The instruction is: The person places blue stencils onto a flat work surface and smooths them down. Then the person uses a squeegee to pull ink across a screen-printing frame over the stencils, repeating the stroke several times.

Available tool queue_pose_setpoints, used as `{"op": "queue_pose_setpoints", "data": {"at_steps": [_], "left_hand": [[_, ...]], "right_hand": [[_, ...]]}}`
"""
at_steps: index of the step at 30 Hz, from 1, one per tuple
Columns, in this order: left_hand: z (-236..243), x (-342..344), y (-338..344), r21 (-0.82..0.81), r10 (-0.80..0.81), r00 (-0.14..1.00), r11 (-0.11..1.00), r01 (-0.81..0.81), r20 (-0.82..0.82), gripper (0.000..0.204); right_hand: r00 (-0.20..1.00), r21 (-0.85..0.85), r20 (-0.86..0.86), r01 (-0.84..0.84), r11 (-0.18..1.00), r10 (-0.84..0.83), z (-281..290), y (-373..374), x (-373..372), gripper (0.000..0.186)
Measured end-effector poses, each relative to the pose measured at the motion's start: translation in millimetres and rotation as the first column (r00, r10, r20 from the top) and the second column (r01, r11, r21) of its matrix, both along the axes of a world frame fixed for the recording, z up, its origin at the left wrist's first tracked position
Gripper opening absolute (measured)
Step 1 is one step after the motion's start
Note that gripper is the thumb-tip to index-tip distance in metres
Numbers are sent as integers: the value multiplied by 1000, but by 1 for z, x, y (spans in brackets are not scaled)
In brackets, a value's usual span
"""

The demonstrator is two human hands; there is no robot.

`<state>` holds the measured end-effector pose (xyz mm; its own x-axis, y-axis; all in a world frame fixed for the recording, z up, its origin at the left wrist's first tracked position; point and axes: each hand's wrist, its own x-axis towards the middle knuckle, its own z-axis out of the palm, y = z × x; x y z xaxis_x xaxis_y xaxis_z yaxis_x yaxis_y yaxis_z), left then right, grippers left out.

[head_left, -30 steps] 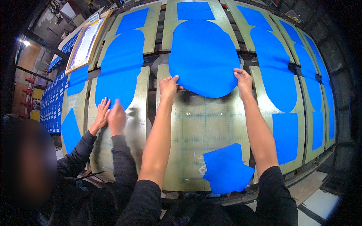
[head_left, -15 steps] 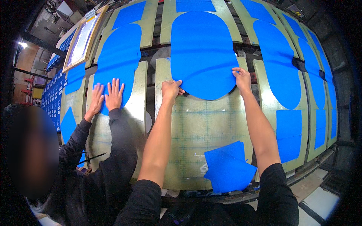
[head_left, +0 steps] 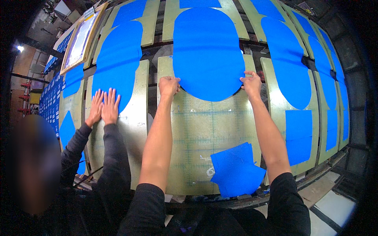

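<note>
My left hand [head_left: 170, 84] pinches the lower left edge of a large rounded blue fabric piece [head_left: 206, 51], while my right hand [head_left: 250, 82] grips its lower right edge. This piece spans the gap between two pale greenish boards, its rounded bottom lying over the top part of a gridded board [head_left: 193, 141]. A small pile of blue cut pieces [head_left: 236, 169] rests at that board's bottom right, between my forearms. To the left, a co-worker's two hands [head_left: 106, 104] press flat, fingers spread, on another long blue piece [head_left: 118, 47].
More boards [head_left: 267, 122] bearing blue pieces run off to the right. A wood-framed screen [head_left: 82, 39] lies at upper left, beside a dark blue printed sheet [head_left: 50, 102]. The co-worker [head_left: 35, 165] stands close on my left, sleeves near the boards.
My hands have shifted slightly left, keeping hold of the fabric, whose middle looks flatter. The co-worker's hands have shifted and now lie side by side, flat on their piece.
</note>
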<state>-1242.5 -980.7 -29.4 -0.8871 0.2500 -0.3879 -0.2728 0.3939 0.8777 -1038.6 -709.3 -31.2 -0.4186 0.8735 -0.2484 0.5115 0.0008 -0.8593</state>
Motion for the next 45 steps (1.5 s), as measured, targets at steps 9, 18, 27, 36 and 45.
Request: {"op": "queue_pose_setpoints", "data": {"at_steps": [9, 18, 27, 36, 45], "left_hand": [[-5, 7, -11, -62, -64, 997, 996, 61, -44, 20], [6, 17, -17, -118, -85, 996, 990, 80, -38, 14], [8, 24, -26, -167, -93, 993, 983, 79, -78, 13], [10, 30, -33, -196, -103, 990, 977, 83, -99, 15], [8, 31, -36, -184, -99, 991, 980, 81, -88, 14]], "right_hand": [[997, 171, 18, -72, 983, 70, -10, 0, 13, 31], [997, 149, -48, -58, 987, 66, -8, -8, 25, 25], [994, 219, 6, -112, 969, 113, -11, -15, 33, 28], [994, 285, 22, -112, 952, 111, -23, -16, 40, 32], [995, 282, 19, -101, 954, 99, -19, -24, 43, 35]]}}
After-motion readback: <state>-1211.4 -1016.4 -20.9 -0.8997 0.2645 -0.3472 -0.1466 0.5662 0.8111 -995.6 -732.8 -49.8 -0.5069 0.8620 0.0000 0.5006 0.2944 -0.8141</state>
